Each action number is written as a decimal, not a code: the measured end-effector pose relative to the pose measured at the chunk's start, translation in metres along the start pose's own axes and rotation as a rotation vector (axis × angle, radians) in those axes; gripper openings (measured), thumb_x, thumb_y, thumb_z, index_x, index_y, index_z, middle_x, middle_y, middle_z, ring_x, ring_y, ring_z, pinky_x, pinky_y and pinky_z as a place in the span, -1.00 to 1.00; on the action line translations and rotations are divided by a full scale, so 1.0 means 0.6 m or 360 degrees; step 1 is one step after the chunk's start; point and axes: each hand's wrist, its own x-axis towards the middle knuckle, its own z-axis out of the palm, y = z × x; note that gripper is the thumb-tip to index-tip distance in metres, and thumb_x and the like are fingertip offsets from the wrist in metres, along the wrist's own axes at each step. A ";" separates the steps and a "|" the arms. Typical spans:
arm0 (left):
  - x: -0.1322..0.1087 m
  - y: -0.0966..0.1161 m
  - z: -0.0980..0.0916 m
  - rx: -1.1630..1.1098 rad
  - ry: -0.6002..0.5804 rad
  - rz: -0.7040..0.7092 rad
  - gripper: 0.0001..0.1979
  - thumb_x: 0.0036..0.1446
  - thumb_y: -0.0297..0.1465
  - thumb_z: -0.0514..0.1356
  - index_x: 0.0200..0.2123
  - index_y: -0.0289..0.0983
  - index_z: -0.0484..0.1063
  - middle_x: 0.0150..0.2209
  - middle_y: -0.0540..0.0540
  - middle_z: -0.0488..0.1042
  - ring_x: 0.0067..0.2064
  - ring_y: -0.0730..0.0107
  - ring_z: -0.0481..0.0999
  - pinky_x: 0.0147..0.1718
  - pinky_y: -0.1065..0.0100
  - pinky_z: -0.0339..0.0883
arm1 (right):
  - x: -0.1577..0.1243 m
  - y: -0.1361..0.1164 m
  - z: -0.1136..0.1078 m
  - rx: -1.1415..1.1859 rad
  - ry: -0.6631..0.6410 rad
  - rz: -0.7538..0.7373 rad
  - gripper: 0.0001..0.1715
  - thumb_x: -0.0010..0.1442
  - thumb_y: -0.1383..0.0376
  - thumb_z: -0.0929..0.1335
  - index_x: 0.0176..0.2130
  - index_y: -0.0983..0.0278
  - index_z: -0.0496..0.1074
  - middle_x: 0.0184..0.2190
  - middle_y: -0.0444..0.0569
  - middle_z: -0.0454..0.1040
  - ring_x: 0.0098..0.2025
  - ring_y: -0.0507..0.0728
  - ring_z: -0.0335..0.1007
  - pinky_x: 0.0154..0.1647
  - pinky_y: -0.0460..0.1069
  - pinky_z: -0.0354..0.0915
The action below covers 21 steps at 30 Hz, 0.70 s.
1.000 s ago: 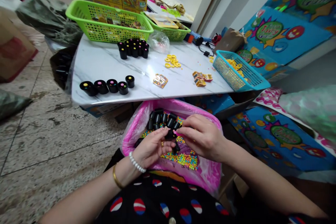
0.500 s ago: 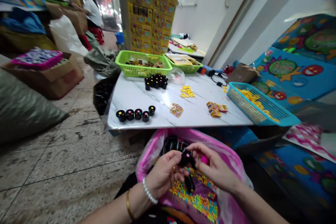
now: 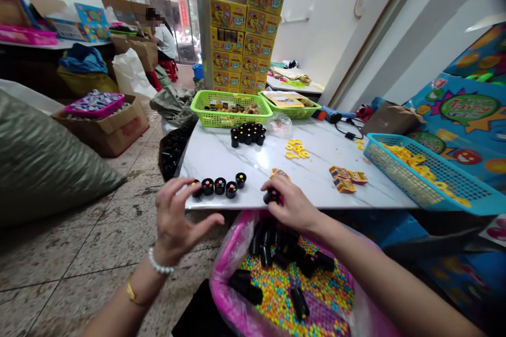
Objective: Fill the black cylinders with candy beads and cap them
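Two hands work low over the tabletop (image 3: 213, 163): the right hand (image 3: 288, 202), fingers closed, holds a black tube (image 3: 271, 196) against it, while the left hand (image 3: 177, 216) hovers open beside five lined-up tubes (image 3: 220, 186).

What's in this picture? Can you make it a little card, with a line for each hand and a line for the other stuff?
Right hand: fingers on a black tube at the table edge
Left hand: open, holding nothing, nearest a row of black tubes
Below hands: pink-lined tub of small coloured beads
Table: white marble
Also there: green basket, blue basket, a person far back
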 end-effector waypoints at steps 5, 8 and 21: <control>0.075 -0.094 0.006 0.0010 -0.0604 0.0288 -0.23 -0.12 0.00 0.38 0.09 -0.28 0.33 -0.06 -0.24 0.51 -0.02 0.04 0.49 -0.01 0.05 0.36 | 0.068 0.039 0.019 -0.0114 -0.0193 0.0005 -0.45 -0.06 0.48 0.37 -0.02 0.27 0.41 -0.16 0.01 0.37 -0.14 0.13 0.33 -0.03 0.07 0.29; 0.087 -0.107 0.026 -0.0073 -0.0761 0.0307 -0.29 -0.10 0.04 0.35 0.04 -0.27 0.39 -0.12 -0.20 0.56 -0.10 0.12 0.55 -0.10 0.15 0.41 | 0.088 0.043 0.031 -0.0119 -0.0331 -0.0016 -0.17 -0.10 0.26 0.52 0.15 0.24 0.31 -0.04 0.06 0.34 -0.04 0.19 0.33 0.01 0.11 0.29; 0.083 -0.086 0.068 -0.0208 -0.0956 0.0082 -0.56 0.09 -0.13 0.28 -0.01 -0.22 0.50 -0.23 -0.15 0.60 -0.24 0.25 0.58 -0.26 0.30 0.42 | 0.114 0.033 0.087 -0.0118 -0.0243 -0.0258 -0.32 0.00 -0.04 0.49 0.06 0.13 0.42 -0.13 -0.01 0.35 -0.16 0.14 0.35 -0.11 0.06 0.33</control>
